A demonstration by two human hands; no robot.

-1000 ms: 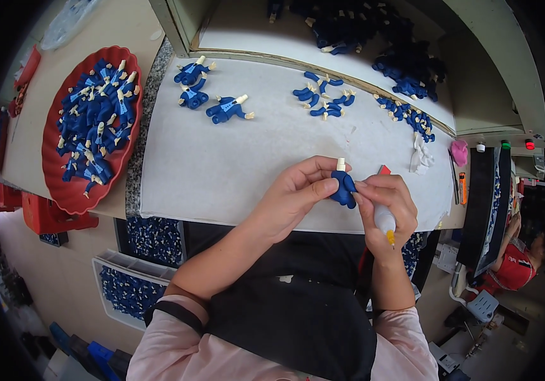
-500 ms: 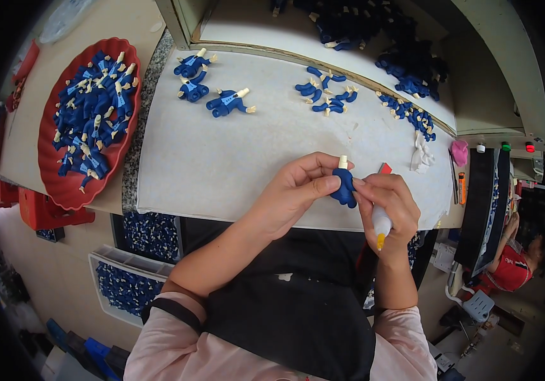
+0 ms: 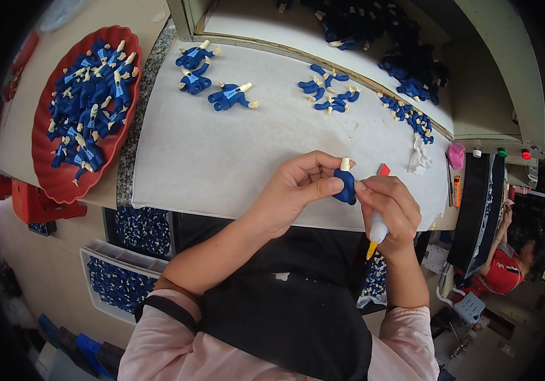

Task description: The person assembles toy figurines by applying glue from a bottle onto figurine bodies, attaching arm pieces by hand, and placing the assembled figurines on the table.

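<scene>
The left hand (image 3: 298,190) is still pinching a small blue plastic figure body with a cream neck peg (image 3: 347,184) between thumb and fingers (image 3: 328,186), just above the near edge of the white paper-covered surface (image 3: 222,152). The right hand (image 3: 390,213) is staying clenched around a white pen-like tool with an orange tip (image 3: 376,232), its fingertips touching the figure. Little has shifted over the last second; only the view has tilted, so the work on this piece seems to be continuing. A red scalloped tray of like figures (image 3: 57,184) is sitting far left of the figure.
</scene>
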